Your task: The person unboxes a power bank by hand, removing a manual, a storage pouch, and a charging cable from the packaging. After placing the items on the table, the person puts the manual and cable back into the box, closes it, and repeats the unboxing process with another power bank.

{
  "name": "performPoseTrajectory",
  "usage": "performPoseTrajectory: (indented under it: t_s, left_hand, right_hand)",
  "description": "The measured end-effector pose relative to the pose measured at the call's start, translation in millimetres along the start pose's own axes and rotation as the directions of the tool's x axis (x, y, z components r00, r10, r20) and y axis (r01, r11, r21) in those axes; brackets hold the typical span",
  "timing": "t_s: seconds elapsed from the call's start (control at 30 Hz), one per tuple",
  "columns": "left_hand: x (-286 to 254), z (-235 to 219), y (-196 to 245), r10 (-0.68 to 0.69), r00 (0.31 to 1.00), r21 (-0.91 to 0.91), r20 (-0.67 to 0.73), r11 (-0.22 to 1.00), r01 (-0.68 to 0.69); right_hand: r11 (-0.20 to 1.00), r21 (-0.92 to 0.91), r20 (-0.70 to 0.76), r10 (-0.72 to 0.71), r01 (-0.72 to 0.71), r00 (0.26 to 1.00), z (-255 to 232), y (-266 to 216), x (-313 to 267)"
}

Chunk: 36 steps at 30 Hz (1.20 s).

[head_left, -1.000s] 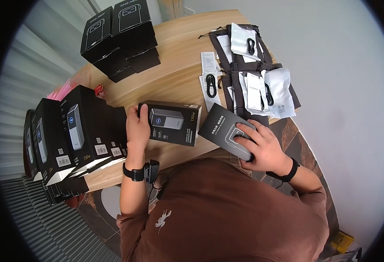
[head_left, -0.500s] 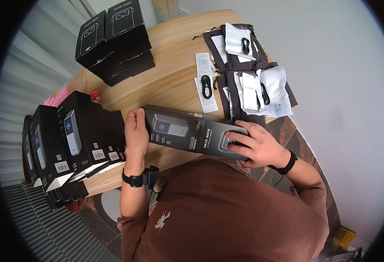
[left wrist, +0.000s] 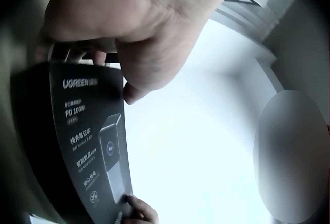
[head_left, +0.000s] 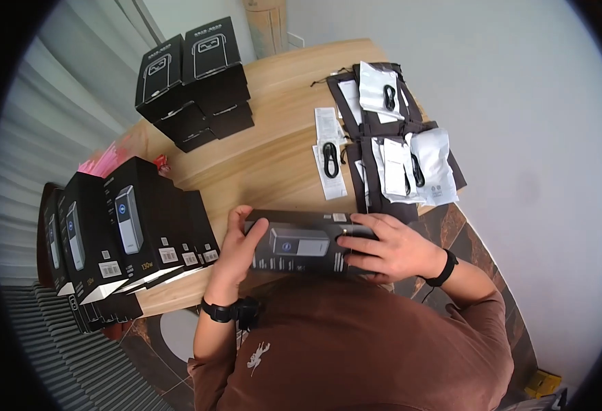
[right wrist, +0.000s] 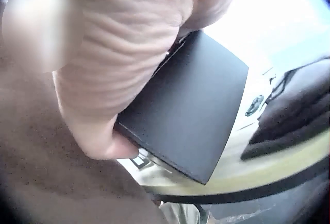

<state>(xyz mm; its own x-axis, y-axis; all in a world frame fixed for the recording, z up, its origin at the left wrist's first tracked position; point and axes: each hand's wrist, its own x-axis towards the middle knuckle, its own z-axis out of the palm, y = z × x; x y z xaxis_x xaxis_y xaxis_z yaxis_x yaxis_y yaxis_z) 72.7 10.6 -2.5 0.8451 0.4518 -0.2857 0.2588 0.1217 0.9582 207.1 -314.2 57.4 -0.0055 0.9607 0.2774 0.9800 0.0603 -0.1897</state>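
Note:
In front of the torso, a black power bank box sleeve (head_left: 297, 243) lies sideways, its printed front facing up with a picture of the device. My left hand (head_left: 234, 250) grips the sleeve's left end, thumb on the printed face. At the right end, my right hand (head_left: 400, 252) holds the grey inner box, spread fingers over the top; most of that box is hidden inside the sleeve and under the hand. UGREEN lettering on the sleeve shows in the left wrist view. A plain dark box face (right wrist: 196, 105) fills the middle of the right wrist view.
Several black boxes (head_left: 133, 226) stand at the table's left, and more are stacked (head_left: 212, 61) at the back left. Dark drawstring pouches (head_left: 376, 198) carry white packets and cables at the right. A coiled black cable (head_left: 330, 160) lies on paper leaflets on the wooden table (head_left: 273, 154).
My right hand has brought the grey inner box left against the sleeve's end and into it, so its printed face is now mostly covered. My left hand has kept its grip on the sleeve.

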Motion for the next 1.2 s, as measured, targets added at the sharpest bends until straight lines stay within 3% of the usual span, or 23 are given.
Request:
performPoseTrajectory:
  t_s: [0.03, 0.13, 0.17, 0.27, 0.33, 0.4, 0.43, 0.53, 0.7, 0.73, 0.83, 0.93, 1.07, 1.2]
  left_hand:
    - [-8.4, 1.3, 15.8, -0.175, 0.981, -0.202, 0.082, 0.961, 0.188]
    - [-4.0, -13.4, 1.7, -0.025, 0.967, -0.324, 0.253, 0.940, 0.109]
    - [-0.6, -17.0, -7.2, 0.002, 0.970, -0.376, 0.242, 0.922, 0.092]
    - [-1.2, -18.7, -10.1, 0.013, 0.966, -0.520, 0.258, 0.845, 0.127]
    - [-1.3, -15.3, -10.3, 0.014, 0.965, -0.567, 0.260, 0.811, 0.141]
    - [-0.3, -13.8, -11.9, 0.008, 0.959, -0.606, 0.282, 0.777, 0.171]
    - [2.1, -14.3, -12.6, 0.002, 0.953, -0.619, 0.304, 0.760, 0.196]
    - [0.2, -4.8, -5.2, -0.027, 0.926, -0.625, 0.377, 0.731, 0.276]
    - [-0.2, 3.8, 0.5, -0.092, 0.918, -0.572, 0.385, 0.757, 0.315]
    - [-0.9, 2.7, 4.4, -0.102, 0.924, -0.561, 0.370, 0.768, 0.309]
    - [-0.7, -0.4, 7.7, -0.148, 0.923, -0.514, 0.356, 0.794, 0.326]
    - [2.2, 0.0, 0.1, -0.195, 0.899, -0.468, 0.393, 0.799, 0.378]
    - [0.1, 3.1, -11.3, -0.165, 0.854, -0.442, 0.494, 0.798, 0.409]
    - [-10.9, -4.9, -0.9, -0.102, 0.817, -0.459, 0.568, 0.785, 0.417]
  right_hand:
    - [0.999, 0.032, 0.036, 0.010, -0.011, 0.999, -9.2, -3.6, 6.5]
    - [1.000, -0.021, -0.058, -0.006, 0.004, 0.998, -12.5, -4.6, 16.5]
    - [0.999, -0.050, -0.092, -0.020, 0.016, 0.996, -10.4, -1.9, 15.1]
    - [0.989, 0.094, -0.297, 0.133, -0.110, 0.946, -4.7, 6.1, 13.2]
    - [0.919, 0.379, -0.408, 0.271, -0.108, 0.872, 12.3, 12.2, 9.0]
    - [0.727, 0.686, -0.464, 0.455, -0.016, 0.760, 31.0, 11.7, 13.8]
    - [0.750, 0.662, -0.434, 0.396, -0.012, 0.809, 32.4, 15.0, 14.2]
    - [0.820, 0.567, -0.399, 0.360, -0.081, 0.844, 38.1, 5.2, 24.3]
    - [0.839, 0.541, -0.425, 0.339, -0.064, 0.839, 54.2, -2.3, 40.7]
    - [0.847, 0.526, -0.383, 0.310, -0.070, 0.870, 51.2, -1.3, 41.8]
    - [0.871, 0.471, -0.257, 0.287, -0.139, 0.923, 22.6, -5.6, 49.2]
    - [0.929, 0.235, 0.054, 0.282, -0.287, 0.958, -24.1, -9.5, 65.0]
    - [0.959, 0.086, 0.168, 0.253, -0.270, 0.953, -37.3, -18.3, 77.9]
    - [0.930, 0.226, 0.085, 0.279, -0.291, 0.957, -61.5, 8.2, 72.2]
